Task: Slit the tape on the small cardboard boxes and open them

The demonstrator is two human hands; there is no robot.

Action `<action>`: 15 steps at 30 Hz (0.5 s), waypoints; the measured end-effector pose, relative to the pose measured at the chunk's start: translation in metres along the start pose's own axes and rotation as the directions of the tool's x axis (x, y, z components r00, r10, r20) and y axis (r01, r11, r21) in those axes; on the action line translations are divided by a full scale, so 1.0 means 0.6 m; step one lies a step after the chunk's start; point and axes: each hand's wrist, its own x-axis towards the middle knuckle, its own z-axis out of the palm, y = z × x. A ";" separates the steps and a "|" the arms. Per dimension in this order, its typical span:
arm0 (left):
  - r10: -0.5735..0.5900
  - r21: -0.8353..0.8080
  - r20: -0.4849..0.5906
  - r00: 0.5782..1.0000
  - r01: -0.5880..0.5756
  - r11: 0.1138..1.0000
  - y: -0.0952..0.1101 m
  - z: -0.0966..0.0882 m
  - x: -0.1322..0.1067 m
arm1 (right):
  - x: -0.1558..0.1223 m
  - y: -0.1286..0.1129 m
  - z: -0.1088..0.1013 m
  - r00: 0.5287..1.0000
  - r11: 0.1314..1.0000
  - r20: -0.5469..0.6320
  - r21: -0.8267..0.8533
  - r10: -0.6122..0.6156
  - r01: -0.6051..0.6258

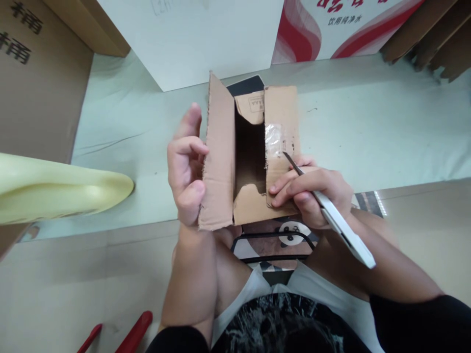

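A small brown cardboard box faces me with its top flaps folded out and its dark inside showing. My left hand is at the outer edge of the left flap, fingers curled around it and one finger raised. In my right hand is a white-handled utility knife, its dark blade out and pointing to the upper left. The fingertips of that hand also press on the right flap, below a strip of clear tape. Part of the left fingers is hidden behind the flap.
A table with a pale green cover lies ahead. On it stand a white carton, a red-and-white carton and a dark flat object behind the box. A yellow curved object and large brown cartons are at left.
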 end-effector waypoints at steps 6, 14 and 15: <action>-0.071 -0.002 0.004 0.997 0.071 0.997 0.000 0.000 -0.003 | 0.002 0.001 -0.005 0.997 1.000 0.076 -0.027 -0.006 0.008; -0.075 0.114 0.135 0.988 0.060 0.992 0.003 -0.017 -0.002 | 0.003 0.002 -0.004 0.998 1.000 0.058 -0.015 -0.009 0.010; -0.077 0.137 0.165 0.983 0.055 0.989 0.004 -0.018 -0.002 | 0.002 0.002 -0.004 0.999 1.000 0.051 -0.012 -0.007 0.008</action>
